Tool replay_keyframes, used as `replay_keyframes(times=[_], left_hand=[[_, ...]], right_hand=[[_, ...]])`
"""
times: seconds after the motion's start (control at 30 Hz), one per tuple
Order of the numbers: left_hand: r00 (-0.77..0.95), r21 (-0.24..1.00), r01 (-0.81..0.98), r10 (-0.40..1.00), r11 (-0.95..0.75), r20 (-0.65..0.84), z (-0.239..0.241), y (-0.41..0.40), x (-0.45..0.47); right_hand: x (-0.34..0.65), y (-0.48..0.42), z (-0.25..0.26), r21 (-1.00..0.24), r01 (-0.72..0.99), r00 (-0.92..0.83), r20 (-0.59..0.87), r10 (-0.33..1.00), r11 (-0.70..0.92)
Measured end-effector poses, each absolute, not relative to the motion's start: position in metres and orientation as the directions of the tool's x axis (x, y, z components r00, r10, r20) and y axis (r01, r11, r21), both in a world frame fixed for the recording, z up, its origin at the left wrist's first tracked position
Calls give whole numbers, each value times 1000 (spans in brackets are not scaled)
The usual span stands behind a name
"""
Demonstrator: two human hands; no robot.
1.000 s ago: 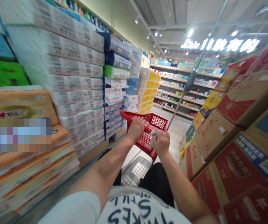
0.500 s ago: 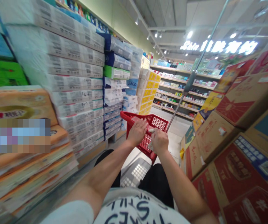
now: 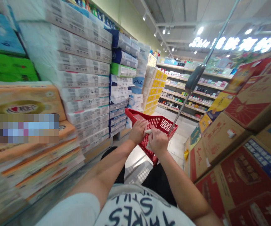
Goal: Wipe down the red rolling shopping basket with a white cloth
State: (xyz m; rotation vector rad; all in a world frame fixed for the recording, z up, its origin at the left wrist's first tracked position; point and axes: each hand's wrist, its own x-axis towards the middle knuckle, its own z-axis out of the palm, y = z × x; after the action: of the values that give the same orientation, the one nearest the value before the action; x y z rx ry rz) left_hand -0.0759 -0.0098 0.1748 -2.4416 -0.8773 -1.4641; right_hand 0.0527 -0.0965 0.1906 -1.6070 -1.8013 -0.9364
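A red plastic shopping cart with perforated sides is in front of my legs. My left hand is closed over its handle, fingers wrapped from above. Close beside it, my right hand is closed at the same handle, its fingertips mostly hidden. A small pale scrap shows between the two hands; I cannot tell what it is. A long metal pole with a dark grey grip-like piece slants up and right from the cart; its lower end is hidden inside.
Tall stacks of wrapped paper packs line the left, with orange tissue packs nearer. Cardboard cartons are piled along the right. Stocked shelves stand across the aisle's far end. Pale floor shows between cart and cartons.
The view has shifted, so stacks, shelves and cart appear slightly farther right. The pole's grey piece looks larger. Both hands keep their hold on the cart handle.
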Motion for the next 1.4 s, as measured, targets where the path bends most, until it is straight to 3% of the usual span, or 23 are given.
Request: replay_keyframes(times=[0.1, 0.27, 0.37, 0.53, 0.63, 0.77, 0.83, 0.97, 1.03, 1.1, 1.23, 1.33, 1.4], left_hand=[[327, 166, 552, 395, -817, 858, 175, -9, -80], [341, 159, 539, 387, -827, 857, 174, -6, -79], [322, 184, 538, 402, -823, 857, 173, -5, -78], [301, 216, 543, 428, -811, 852, 174, -5, -77], [313, 190, 542, 407, -818, 858, 174, -5, -77], [294, 191, 560, 409, -806, 864, 173, -3, -75], [299, 188, 562, 409, -806, 862, 173, -3, -74], [296, 175, 564, 395, -807, 870, 174, -5, -74], [288, 174, 565, 391, -806, 874, 174, -5, -74], [296, 171, 564, 391, -808, 872, 173, -4, -73], [299, 190, 558, 410, -808, 862, 172, -2, -72], [251, 269, 520, 446, -811, 859, 177, -11, -68], [221, 305, 429, 426, -851, 878, 183, -23, -62]], right_hand=[[51, -100, 192, 137, 982, -187, 781, 596, 128], [43, -95, 212, -69, 994, 109, 629, 770, -84], [45, -91, 207, -25, 998, 62, 682, 729, -61], [55, -91, 189, 163, 975, -222, 783, 581, 154], [51, -90, 199, 59, 998, -65, 735, 674, 31], [44, -86, 217, -86, 979, 201, 567, 799, -186], [46, -86, 214, -63, 986, 161, 611, 775, -155], [58, -90, 194, 123, 988, -155, 766, 624, 95], [59, -91, 191, 142, 982, -190, 772, 606, 127], [55, -91, 197, 51, 998, -65, 739, 671, 42], [45, -90, 223, -145, 981, 188, 532, 825, -130], [47, -88, 233, -310, 945, 235, 423, 875, -104], [50, -86, 235, -527, 850, 225, 401, 888, 23]])
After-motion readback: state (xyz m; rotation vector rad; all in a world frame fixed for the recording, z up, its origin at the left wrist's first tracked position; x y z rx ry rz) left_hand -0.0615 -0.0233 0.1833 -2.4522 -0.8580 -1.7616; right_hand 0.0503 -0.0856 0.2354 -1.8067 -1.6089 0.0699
